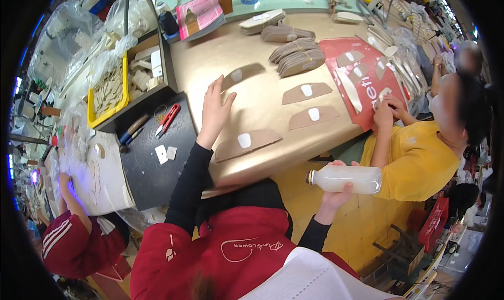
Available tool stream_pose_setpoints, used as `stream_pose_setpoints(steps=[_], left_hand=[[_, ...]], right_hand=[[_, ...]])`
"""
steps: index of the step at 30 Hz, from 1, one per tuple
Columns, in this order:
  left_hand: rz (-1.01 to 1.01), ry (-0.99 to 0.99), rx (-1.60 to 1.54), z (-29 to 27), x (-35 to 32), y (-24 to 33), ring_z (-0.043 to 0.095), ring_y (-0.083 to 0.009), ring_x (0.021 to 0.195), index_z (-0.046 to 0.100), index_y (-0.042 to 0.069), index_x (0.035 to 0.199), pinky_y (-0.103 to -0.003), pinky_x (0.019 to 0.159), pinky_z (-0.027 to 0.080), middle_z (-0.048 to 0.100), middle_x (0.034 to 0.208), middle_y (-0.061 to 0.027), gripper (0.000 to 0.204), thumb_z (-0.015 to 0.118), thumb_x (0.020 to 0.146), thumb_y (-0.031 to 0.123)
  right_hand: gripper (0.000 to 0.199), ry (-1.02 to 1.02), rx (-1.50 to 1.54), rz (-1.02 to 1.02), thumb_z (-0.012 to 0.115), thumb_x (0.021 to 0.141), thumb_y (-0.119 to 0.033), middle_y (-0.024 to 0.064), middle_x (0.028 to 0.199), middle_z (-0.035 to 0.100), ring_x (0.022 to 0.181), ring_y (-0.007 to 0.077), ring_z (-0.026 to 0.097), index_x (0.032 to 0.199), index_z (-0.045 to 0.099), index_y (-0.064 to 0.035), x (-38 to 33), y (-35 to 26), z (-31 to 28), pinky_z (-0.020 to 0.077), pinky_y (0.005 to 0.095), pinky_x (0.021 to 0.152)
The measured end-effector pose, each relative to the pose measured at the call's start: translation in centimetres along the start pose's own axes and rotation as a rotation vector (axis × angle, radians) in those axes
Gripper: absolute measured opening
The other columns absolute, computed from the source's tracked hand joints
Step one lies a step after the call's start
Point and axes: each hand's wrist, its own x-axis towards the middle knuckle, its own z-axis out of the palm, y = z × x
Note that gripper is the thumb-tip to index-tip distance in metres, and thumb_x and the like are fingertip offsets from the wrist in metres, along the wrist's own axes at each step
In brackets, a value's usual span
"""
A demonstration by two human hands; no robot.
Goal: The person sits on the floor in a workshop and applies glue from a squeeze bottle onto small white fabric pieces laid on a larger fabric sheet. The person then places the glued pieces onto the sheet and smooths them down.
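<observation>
My left hand [214, 111] is over the table, fingers stretched and thumb apart. Its fingertips are at the near end of a slightly blurred brown curved piece [251, 70] with a white patch; whether they touch it is unclear. In my right hand [337, 197], off the table's front edge, a clear bottle [349, 179] of whitish liquid lies on its side, dark-ringed neck to the left. Similar patched brown pieces lie flat: one near my left forearm [249, 144], two more to the right, an upper one [294, 94] and a lower one [325, 115].
Bundled brown pieces [299, 57] sit farther back. A red sheet [344, 50] with more pieces lies right, where a yellow-shirted co-worker's hands [386, 111] work. Left are a black board [149, 176] with red snips [168, 120], a yellow tray [125, 87] and a pink booklet [194, 16].
</observation>
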Motion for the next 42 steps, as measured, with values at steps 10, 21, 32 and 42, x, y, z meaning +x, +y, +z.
stream_pose_setpoints(steps=[10,21,32,42], left_hand=[[-0.211,-0.291,-0.018,-4.9,-5.9,0.1,0.058,-0.0339,0.113,0.055,0.002,0.133,-0.04,0.096,0.049,0.056,0.128,-0.0216,0.053,0.073,0.086,0.02],[0.025,-0.206,0.088,-5.6,-11.7,3.3,0.06,-0.0344,0.107,0.063,0.003,0.111,-0.041,0.094,0.049,0.062,0.115,-0.0133,0.036,0.075,0.078,0.008],[-0.307,-0.404,-0.496,-4.2,-4.5,0.2,0.068,-0.0111,0.078,0.066,-0.001,0.119,-0.025,0.071,0.055,0.07,0.091,-0.0081,0.029,0.067,0.091,0.007],[-0.406,-0.36,-0.453,-3.3,-4.6,-2.6,0.066,-0.0119,0.065,0.063,-0.004,0.119,-0.025,0.061,0.054,0.068,0.082,-0.0088,0.031,0.065,0.093,0.013]], right_hand=[[0.083,-0.112,0.006,0.072,0.077,0.08,-0.05,0.0263,0.109,0.064,0.097,0.0353,0.065,0.137,0.038,-0.004,-0.1,1.1,2.0,0.0547,0.0449,0.087],[0.08,-0.242,-0.041,0.118,0.074,0.082,-0.051,0.0249,0.114,0.063,0.103,0.0345,0.063,0.138,0.039,-0.0058,-0.8,1.2,4.0,0.0525,0.0464,0.091],[0.077,-0.31,-0.057,-0.005,0.074,0.083,-0.048,0.0235,0.113,0.061,0.1,0.0364,0.065,0.137,0.039,-0.0051,0.5,0.9,8.8,0.0542,0.0444,0.088],[0.025,-0.391,-0.439,-0.064,0.076,0.085,-0.007,0.0126,0.1,0.072,0.091,0.0181,0.067,0.105,0.067,0.005,4.3,8.7,18.9,0.0512,0.0314,0.083]])
